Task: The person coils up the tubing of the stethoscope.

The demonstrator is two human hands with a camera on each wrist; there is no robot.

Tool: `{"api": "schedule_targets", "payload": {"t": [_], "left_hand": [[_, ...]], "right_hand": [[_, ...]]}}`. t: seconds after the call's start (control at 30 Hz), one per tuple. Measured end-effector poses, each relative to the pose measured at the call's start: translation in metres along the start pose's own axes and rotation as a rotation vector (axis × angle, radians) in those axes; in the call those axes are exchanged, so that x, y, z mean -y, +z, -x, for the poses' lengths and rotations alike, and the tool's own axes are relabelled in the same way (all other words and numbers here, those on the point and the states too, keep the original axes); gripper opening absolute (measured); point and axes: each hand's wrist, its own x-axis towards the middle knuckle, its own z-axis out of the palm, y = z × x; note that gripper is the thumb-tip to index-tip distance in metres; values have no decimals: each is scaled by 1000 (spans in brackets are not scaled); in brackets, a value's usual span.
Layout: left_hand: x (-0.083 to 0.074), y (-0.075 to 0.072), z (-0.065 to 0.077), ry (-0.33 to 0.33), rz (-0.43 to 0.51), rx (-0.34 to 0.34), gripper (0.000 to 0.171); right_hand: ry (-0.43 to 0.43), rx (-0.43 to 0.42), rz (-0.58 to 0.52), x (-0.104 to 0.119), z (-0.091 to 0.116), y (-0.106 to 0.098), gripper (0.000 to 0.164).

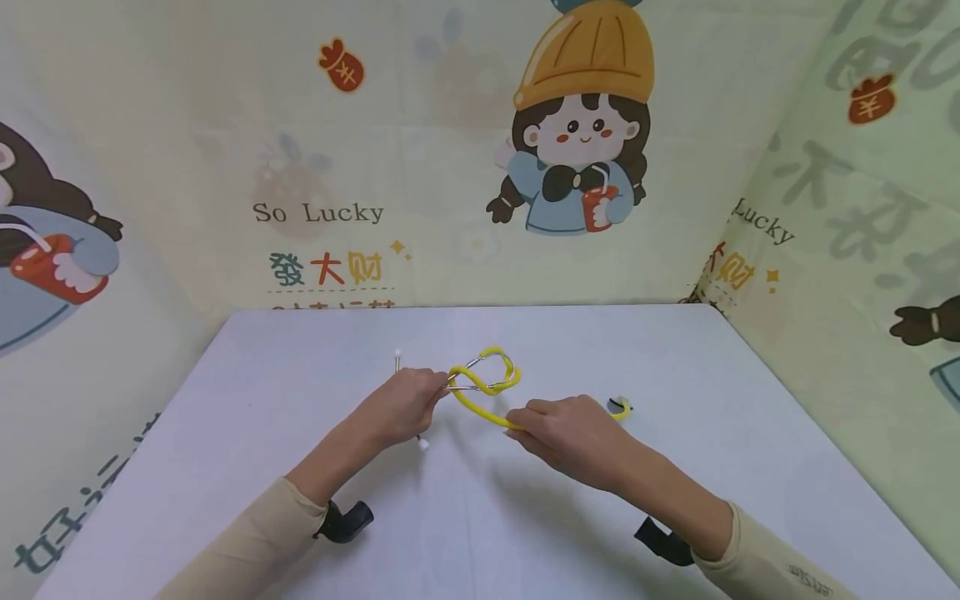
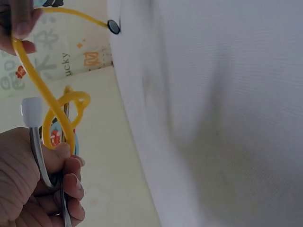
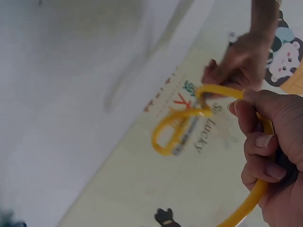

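Note:
A stethoscope with yellow tubing (image 1: 480,410) is held above the table between both hands. My left hand (image 1: 408,407) grips its metal ear tubes, fingers curled round them in the left wrist view. One white ear tip (image 2: 32,111) sticks up beside the thumb there. Past the left fingers, the tubing bends into a loop (image 3: 163,137) alongside a stretch of metal tube. My right hand (image 1: 573,442) holds the single tube, its fingers wrapped round it in the right wrist view. Beyond that hand hangs the dark-rimmed chest piece (image 2: 114,27) at the tube's end.
A white table (image 1: 465,533) lies beneath the hands. Printed cloth walls (image 1: 442,167) enclose its back and sides. Black wrist mounts (image 1: 345,523) sit under both forearms, near the beige sleeves (image 1: 247,542).

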Motion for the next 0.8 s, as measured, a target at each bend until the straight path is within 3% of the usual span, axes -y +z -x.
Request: {"api": "schedule_targets", "payload": {"t": [0.13,0.23,0.53,0.67,0.8], "left_hand": [[1,0,2,14,-11,74,12],[0,-1,3,75,-18,114,12],[-15,-7,10,276,10,177,7],[-23,-10,15,362,23,158,6],[-29,-12,19,417,61,90,13]], "right_hand": [[-65,-39,58,-2,-1,-18,14],[-89,-84,75,-7,-3,-27,16],[34,-133,-40,-31,-18,-38,24],[47,-177,-78,-39,-22,-35,24],[83,-180,-86,-46,-22,-30,24]]}}
